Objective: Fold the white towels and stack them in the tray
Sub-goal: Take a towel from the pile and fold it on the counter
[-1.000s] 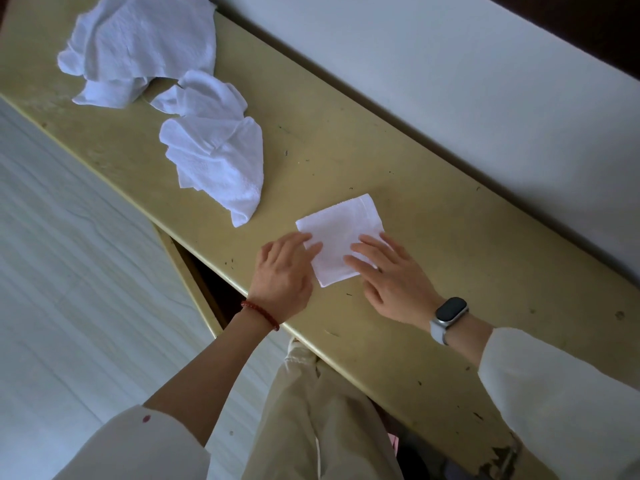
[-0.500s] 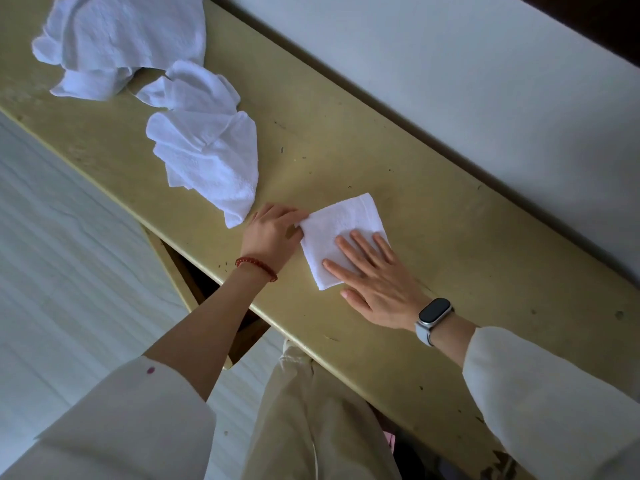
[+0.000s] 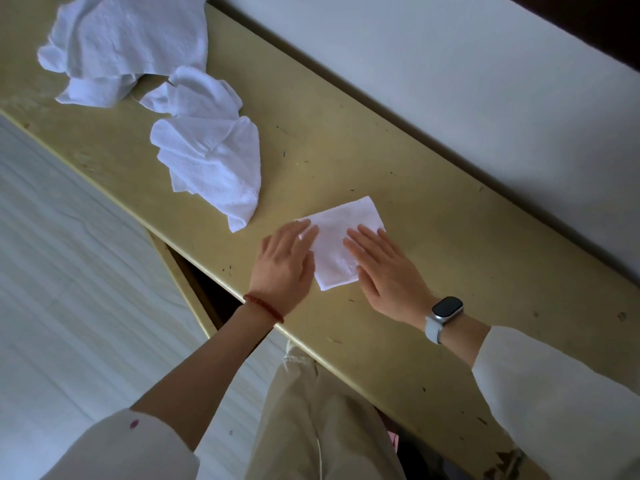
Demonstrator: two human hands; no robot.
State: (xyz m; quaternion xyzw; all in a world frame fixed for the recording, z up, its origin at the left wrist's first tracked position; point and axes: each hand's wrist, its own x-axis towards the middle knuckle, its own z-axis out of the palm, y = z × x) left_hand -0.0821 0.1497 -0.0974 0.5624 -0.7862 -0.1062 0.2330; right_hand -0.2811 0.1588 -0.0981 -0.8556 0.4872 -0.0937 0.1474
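Observation:
A small white towel (image 3: 337,242), folded into a square, lies flat on the yellow table (image 3: 433,244) near its front edge. My left hand (image 3: 282,268) lies flat with straight fingers on the towel's left edge. My right hand (image 3: 384,271), also flat, presses on its right side. A crumpled white towel (image 3: 214,164) lies to the left. Another unfolded white towel (image 3: 128,46) is spread at the far left corner. No tray is in view.
A pale wall (image 3: 450,81) runs along the table's back edge. The table's front edge runs diagonally past my legs (image 3: 322,420), with light floor (image 3: 69,289) to the left. A watch sits on my right wrist, a red bracelet on my left.
My left hand, curled at the towel's left corner half a second ago, now lies flat on its left edge. My right hand stays pressed flat on the towel.

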